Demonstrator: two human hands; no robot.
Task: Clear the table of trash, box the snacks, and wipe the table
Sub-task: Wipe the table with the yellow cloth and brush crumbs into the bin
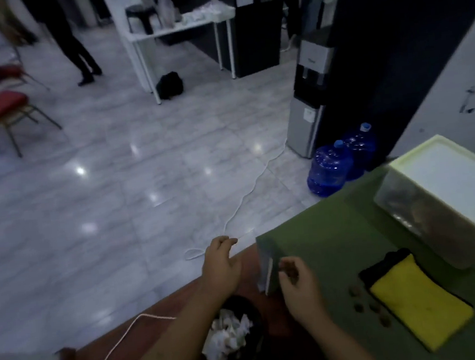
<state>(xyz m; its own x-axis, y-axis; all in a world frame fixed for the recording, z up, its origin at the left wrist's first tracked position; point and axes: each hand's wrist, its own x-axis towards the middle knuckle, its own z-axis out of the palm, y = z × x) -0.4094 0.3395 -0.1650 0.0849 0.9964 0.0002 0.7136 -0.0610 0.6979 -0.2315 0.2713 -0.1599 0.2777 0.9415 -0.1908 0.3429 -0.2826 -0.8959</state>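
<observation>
Glossy marble-look floor (133,183) behind; our green bench (329,229) at lower right. Left hand (219,269) hangs over the round black bin (250,302), fingers loosely curled, holding nothing. Bin holds crumpled white paper (229,334). Right hand (300,282) pinches small brown bits at bench edge. More brown crumbs (368,306) lie beside a yellow cloth (419,307). Translucent lidded box (444,199) near it.

Dim, bluish light throughout; ceiling lamps glint as white spots on the polished floor (143,170). The picture is soft with motion blur (worst at left), and wide-angle bending curves the edges.
</observation>
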